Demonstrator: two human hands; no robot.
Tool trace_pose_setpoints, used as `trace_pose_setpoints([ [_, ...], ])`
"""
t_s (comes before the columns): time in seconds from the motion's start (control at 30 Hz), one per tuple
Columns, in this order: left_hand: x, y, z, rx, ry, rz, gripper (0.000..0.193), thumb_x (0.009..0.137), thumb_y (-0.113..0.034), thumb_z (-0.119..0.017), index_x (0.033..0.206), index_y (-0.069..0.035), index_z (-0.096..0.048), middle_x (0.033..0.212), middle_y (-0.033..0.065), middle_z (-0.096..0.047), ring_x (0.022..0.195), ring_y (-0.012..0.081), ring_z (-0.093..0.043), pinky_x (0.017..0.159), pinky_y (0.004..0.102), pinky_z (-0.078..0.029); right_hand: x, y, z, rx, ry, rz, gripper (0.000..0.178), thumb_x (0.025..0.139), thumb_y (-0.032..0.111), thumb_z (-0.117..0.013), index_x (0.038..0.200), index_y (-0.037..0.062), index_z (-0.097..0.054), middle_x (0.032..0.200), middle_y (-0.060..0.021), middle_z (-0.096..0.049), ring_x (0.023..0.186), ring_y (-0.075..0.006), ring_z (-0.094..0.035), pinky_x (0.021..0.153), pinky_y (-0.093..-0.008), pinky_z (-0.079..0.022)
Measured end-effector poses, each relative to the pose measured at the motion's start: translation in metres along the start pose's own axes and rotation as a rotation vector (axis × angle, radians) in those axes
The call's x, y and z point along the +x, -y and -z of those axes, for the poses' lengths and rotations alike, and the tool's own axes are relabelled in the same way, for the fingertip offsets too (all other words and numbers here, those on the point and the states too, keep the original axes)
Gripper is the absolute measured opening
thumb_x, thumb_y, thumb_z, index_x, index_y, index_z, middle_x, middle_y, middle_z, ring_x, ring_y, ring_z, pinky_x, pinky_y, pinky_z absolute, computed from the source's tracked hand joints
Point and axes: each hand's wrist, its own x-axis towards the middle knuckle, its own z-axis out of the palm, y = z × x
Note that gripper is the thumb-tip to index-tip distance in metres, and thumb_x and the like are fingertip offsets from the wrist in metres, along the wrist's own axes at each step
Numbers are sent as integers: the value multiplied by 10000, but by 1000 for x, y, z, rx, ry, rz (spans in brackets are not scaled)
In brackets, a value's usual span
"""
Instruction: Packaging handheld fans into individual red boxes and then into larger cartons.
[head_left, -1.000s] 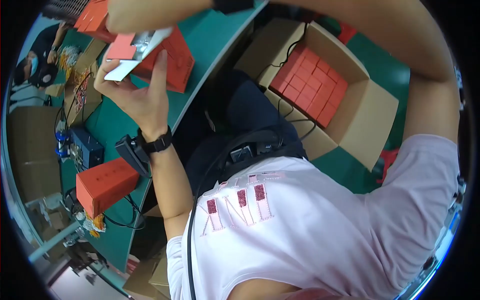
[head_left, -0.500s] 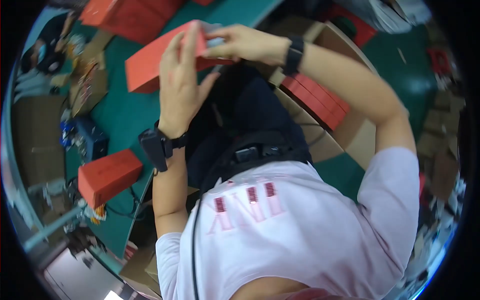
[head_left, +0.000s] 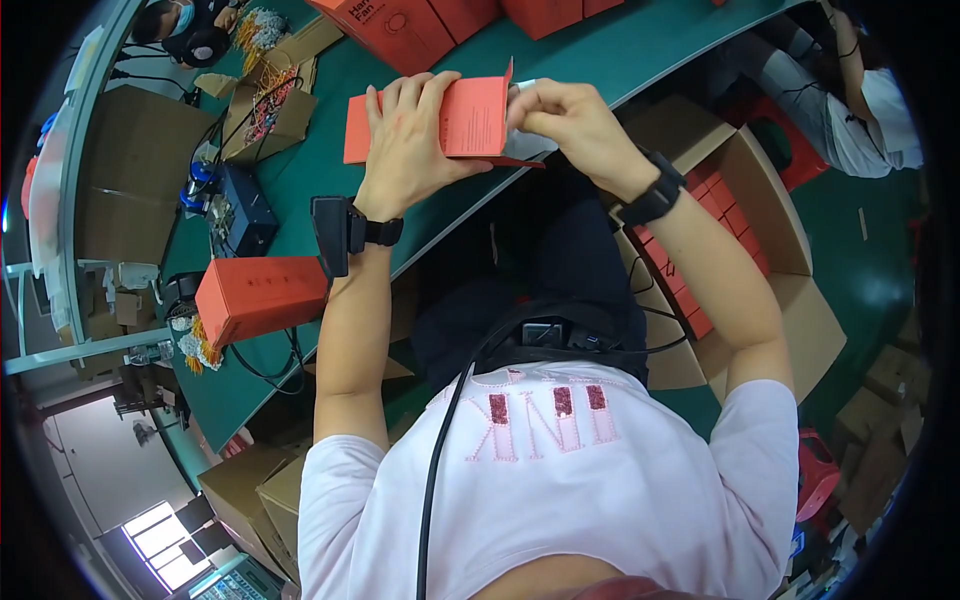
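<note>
A red cardboard box [head_left: 474,118] lies on its side at the green table's near edge, its right end open with flaps spread. My left hand [head_left: 405,140] grips it from above, fingers over the top and thumb along the near side. At the open end, my right hand [head_left: 580,125] has its fingers curled in a pinch. Whitish, film-like material [head_left: 535,143] shows under those fingers, partly inside the box. What exactly the fingertips hold is hidden.
Another red box [head_left: 262,295] stands by my left forearm, and larger red boxes [head_left: 400,30] are beyond. A carton [head_left: 800,220] of red boxes stands open at right. A blue device [head_left: 243,205] and cables sit at left. Co-workers are at far left and right.
The view has shifted, and the held box now lies more level with its open end facing right. My right hand has drawn back from inside that end to its edge.
</note>
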Motion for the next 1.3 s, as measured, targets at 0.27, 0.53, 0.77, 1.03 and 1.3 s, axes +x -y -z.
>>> trace_pose_setpoints([
  [0.27,-16,0,-5,42,-192,45,1003,502,-449,-926,1332,-113,-473,1247,106,-517,1229,339,-460,1083,679,-228,5,-5,-19,-232,-184,-149,443,851,153,-701,1220,-64,-584,1138,-139,-673,1030,-194,-644,912,-332,-512],
  [0.53,-18,1,-1,48,-123,110,1002,503,-456,-927,1331,-105,-484,1255,142,-514,1205,347,-459,1092,650,-211,27,-28,-24,-341,-258,-33,313,794,136,-712,1032,-65,-685,882,-178,-718,826,-232,-695,760,-334,-536],
  [0.77,-23,8,2,41,-114,182,1004,495,-471,-928,1321,-92,-502,1206,160,-541,1196,355,-457,1089,602,-235,47,2,-10,-444,72,-275,220,868,160,-654,922,-48,-701,731,-85,-675,618,-107,-643,529,-250,-523],
  [1.03,-19,12,6,53,-47,216,991,522,-553,-896,1311,-78,-530,1175,165,-561,1149,350,-469,1049,522,-290,76,9,7,-354,396,-463,306,872,258,-633,675,25,-603,565,-20,-546,464,-88,-502,414,-236,-366],
  [1.3,-46,30,20,72,15,302,989,551,-605,-865,1301,-48,-539,1156,161,-573,1096,344,-474,1038,488,-313,73,39,61,-612,289,-463,221,783,174,-620,622,23,-610,514,14,-490,428,-58,-442,391,-225,-308],
])
